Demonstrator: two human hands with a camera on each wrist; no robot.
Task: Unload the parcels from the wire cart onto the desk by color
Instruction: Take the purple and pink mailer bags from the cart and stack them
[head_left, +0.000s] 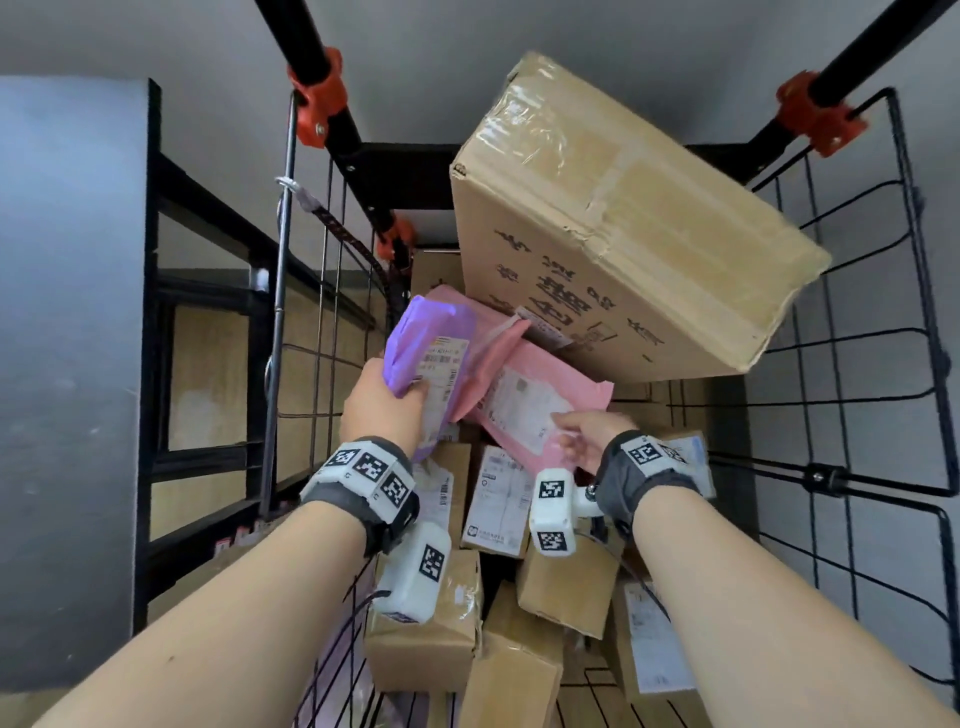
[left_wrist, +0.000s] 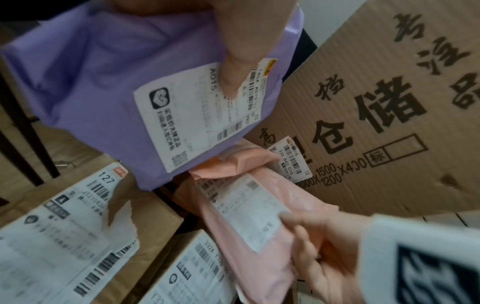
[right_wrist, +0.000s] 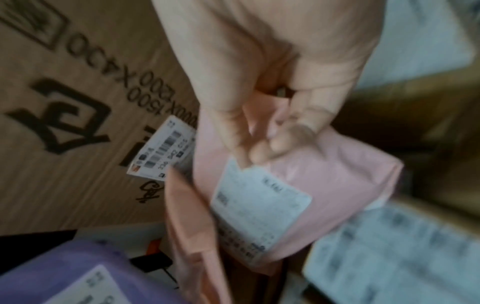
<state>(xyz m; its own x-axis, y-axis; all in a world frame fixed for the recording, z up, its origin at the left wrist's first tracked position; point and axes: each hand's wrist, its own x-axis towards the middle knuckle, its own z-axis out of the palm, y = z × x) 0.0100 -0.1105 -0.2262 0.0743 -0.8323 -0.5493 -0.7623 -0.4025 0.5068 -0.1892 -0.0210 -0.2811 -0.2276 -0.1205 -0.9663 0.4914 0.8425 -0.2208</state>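
Note:
Inside the black wire cart (head_left: 857, 364), my left hand (head_left: 382, 402) grips a purple mailer bag (head_left: 431, 348) with a white label, thumb pressed on the label (left_wrist: 233, 78). To its right my right hand (head_left: 584, 439) pinches the near corner of a pink mailer bag (head_left: 524, 389), seen close up in the right wrist view (right_wrist: 324, 181). A second pink bag (head_left: 467, 312) lies behind it. A large brown carton (head_left: 623, 223) with black printed characters leans tilted over the pink bags.
Several small brown cardboard boxes (head_left: 426, 639) with white labels fill the cart floor below my hands. A black shelf frame (head_left: 171, 312) stands to the left beyond the cart's wire side. Black poles with orange clamps (head_left: 317, 104) rise at the far corners.

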